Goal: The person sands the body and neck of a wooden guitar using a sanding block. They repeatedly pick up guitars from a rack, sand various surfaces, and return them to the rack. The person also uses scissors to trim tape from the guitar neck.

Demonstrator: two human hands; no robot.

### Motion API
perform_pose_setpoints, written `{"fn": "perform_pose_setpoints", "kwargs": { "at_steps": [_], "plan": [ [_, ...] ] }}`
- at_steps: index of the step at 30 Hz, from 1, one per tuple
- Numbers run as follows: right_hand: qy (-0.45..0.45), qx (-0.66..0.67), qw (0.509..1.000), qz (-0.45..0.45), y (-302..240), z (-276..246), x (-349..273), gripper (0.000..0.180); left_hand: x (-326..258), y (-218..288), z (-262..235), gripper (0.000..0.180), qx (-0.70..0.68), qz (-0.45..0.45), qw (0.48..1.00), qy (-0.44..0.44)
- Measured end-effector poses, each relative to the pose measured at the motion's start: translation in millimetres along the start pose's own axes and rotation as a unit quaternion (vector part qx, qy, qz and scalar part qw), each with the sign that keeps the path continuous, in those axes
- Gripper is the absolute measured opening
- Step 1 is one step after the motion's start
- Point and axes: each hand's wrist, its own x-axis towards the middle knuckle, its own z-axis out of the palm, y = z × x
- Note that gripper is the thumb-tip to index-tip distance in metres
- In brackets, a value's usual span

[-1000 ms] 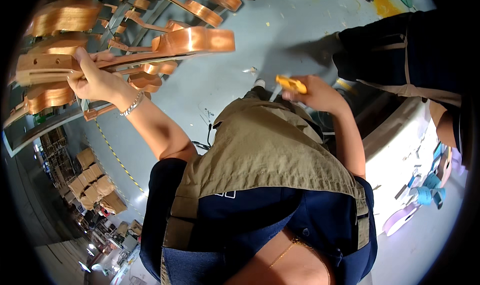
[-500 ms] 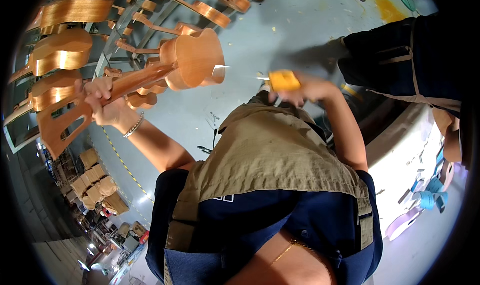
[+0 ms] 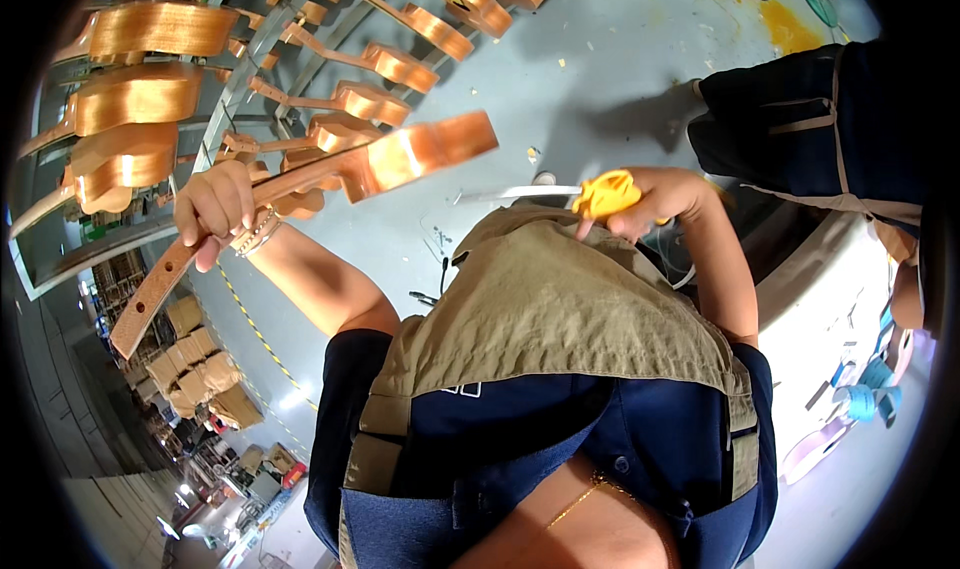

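Ukulele is slanting across the left side over there, its headstock pointing near and left, its body far and right; the person's left hand is clasping it around the neck. Right of it, the right hand is clenching a yellow-handled blade, metal pointing left. Far left, other ukuleles are lining a metal rack.
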Motion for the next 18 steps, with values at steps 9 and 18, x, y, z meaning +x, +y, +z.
{"fn": "perform_pose_setpoints", "kwargs": {
  "at_steps": [9,18],
  "plan": [
    [0.111,-0.161,0.980,-0.017,-10.1,12.6,2.1,0.036,7.1,-71.4,-4.4,0.023,-0.002,-0.112,0.987,0.114],
    [0.434,-0.371,0.787,-0.233,-67.6,67.0,2.6,0.030,-11.2,-130.4,4.7,0.022,0.224,-0.197,0.885,0.358]
  ]
}}
